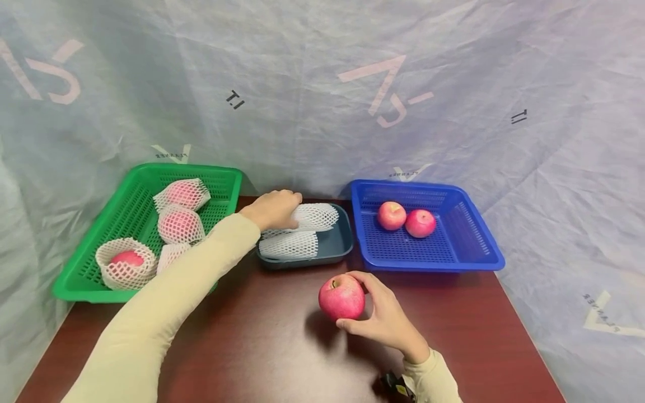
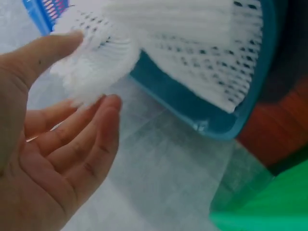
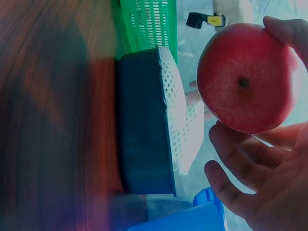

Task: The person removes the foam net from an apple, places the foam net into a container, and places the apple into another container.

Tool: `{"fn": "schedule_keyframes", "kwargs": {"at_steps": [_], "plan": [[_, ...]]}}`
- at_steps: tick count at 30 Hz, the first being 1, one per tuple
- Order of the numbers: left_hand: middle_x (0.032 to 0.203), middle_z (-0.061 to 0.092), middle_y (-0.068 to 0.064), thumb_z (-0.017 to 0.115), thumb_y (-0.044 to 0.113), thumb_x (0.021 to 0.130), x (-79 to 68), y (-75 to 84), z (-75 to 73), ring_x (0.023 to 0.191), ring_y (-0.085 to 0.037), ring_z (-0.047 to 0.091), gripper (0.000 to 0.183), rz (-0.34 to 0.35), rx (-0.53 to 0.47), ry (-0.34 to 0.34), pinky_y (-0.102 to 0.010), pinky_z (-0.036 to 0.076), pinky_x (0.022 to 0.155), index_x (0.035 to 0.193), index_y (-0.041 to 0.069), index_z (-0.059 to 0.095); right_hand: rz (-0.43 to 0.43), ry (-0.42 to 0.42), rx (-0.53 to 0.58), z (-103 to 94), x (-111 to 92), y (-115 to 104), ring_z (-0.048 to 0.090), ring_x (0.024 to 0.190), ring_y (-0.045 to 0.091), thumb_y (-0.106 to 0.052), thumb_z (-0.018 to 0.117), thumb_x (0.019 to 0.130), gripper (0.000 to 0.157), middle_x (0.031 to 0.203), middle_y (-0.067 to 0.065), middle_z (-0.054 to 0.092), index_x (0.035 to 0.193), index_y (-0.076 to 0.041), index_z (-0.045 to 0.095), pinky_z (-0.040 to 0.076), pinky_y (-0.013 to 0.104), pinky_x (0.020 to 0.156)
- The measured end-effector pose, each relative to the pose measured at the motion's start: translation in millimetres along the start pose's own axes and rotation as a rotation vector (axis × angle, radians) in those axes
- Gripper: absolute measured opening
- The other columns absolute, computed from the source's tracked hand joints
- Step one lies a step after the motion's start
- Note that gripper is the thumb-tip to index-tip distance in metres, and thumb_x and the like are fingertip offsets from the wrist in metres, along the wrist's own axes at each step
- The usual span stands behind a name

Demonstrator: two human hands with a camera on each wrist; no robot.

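My left hand (image 1: 274, 208) is over the dark blue-green tray (image 1: 347, 235), at one of its white foam net sleeves (image 1: 318, 216). In the left wrist view the thumb lies along one side of this sleeve's open end (image 2: 103, 70), and the fingertips (image 2: 113, 101) are at its other side. Another foam net sleeve (image 1: 289, 245) lies along the near side of the tray. Above the table in front of the tray, my right hand (image 1: 385, 320) grips a red apple (image 1: 341, 298) between thumb and fingers. No net covers this apple.
At left stands a green basket (image 1: 234, 184) with several net-wrapped apples (image 1: 180, 224). A blue basket (image 1: 473, 246) at right holds two bare apples (image 1: 420, 223). A grey printed curtain (image 1: 312, 101) hangs close behind the brown table (image 1: 242, 336).
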State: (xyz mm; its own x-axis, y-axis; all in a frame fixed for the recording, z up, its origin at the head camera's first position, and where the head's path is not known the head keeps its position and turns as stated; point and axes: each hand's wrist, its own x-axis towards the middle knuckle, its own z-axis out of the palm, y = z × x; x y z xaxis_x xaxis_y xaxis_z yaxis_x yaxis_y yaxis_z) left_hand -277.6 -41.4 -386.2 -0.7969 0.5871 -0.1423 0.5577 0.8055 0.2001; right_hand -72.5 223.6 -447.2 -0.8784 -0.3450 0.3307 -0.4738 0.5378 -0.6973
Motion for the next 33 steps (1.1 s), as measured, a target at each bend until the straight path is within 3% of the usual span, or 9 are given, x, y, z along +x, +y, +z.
{"fn": "schedule_keyframes", "kwargs": {"at_steps": [4,9,14,18,22,27,33], "plan": [[0.118,0.061,-0.013,0.074,0.029,0.091,-30.8,2.6,-9.5,0.100,-0.027,0.063,0.048,0.025,0.009,0.086,-0.042,0.053,0.084,0.128,0.002,0.060,-0.001,-0.009,-0.002,0.9,1.0,-1.2,0.060,0.108,0.010,-0.040,0.092,0.065,0.081,0.124,-0.012,0.060,0.135,-0.024,0.054,0.053,0.036,0.086],[0.105,0.062,-0.009,0.075,0.024,0.090,-89.4,10.6,-13.4,0.086,-0.024,0.064,0.032,0.087,0.010,0.256,-0.038,0.054,0.075,0.114,0.005,0.064,-0.012,0.006,-0.027,-1.3,1.6,-2.1,0.060,0.108,0.011,-0.039,0.091,0.066,0.080,0.124,-0.011,0.060,0.135,-0.022,0.055,0.053,0.037,0.087],[0.092,0.060,-0.006,0.077,0.018,0.087,-147.8,19.5,-4.4,0.075,-0.022,0.061,0.025,0.143,-0.003,0.386,-0.038,0.054,0.068,0.104,0.004,0.064,-0.019,0.014,-0.052,-4.1,0.9,-3.1,0.060,0.108,0.014,-0.038,0.091,0.068,0.079,0.123,-0.007,0.061,0.135,-0.019,0.055,0.053,0.039,0.086],[0.088,0.059,-0.004,0.078,0.016,0.086,-180.3,25.0,10.2,0.075,-0.022,0.062,0.022,0.133,-0.018,0.450,-0.038,0.054,0.066,0.099,0.005,0.064,-0.022,0.019,-0.061,-4.8,0.5,-4.1,0.061,0.108,0.014,-0.038,0.092,0.067,0.080,0.123,-0.006,0.062,0.135,-0.019,0.055,0.053,0.039,0.087],[0.090,0.060,-0.003,0.079,0.016,0.083,-198.3,26.9,24.8,0.077,-0.022,0.063,0.023,0.111,-0.027,0.457,-0.037,0.054,0.065,0.098,0.007,0.064,-0.030,0.016,-0.062,-3.6,0.7,-4.6,0.060,0.108,0.015,-0.038,0.092,0.067,0.081,0.123,-0.005,0.062,0.136,-0.018,0.055,0.053,0.039,0.087],[0.089,0.059,-0.001,0.081,0.014,0.082,-206.7,23.8,31.7,0.076,-0.019,0.061,0.024,0.088,-0.048,0.469,-0.035,0.054,0.064,0.097,0.008,0.064,-0.030,0.023,-0.070,-6.1,3.0,-6.7,0.060,0.109,0.015,-0.038,0.092,0.067,0.081,0.124,-0.005,0.062,0.136,-0.018,0.055,0.053,0.039,0.087],[0.089,0.060,-0.001,0.081,0.013,0.083,-212.1,21.1,32.1,0.075,-0.018,0.061,0.023,0.082,-0.065,0.470,-0.035,0.054,0.065,0.098,0.008,0.064,-0.011,0.059,-0.134,-30.1,10.5,-6.8,0.059,0.111,0.016,-0.035,0.094,0.065,0.082,0.125,-0.004,0.061,0.136,-0.017,0.056,0.051,0.039,0.091]]}}
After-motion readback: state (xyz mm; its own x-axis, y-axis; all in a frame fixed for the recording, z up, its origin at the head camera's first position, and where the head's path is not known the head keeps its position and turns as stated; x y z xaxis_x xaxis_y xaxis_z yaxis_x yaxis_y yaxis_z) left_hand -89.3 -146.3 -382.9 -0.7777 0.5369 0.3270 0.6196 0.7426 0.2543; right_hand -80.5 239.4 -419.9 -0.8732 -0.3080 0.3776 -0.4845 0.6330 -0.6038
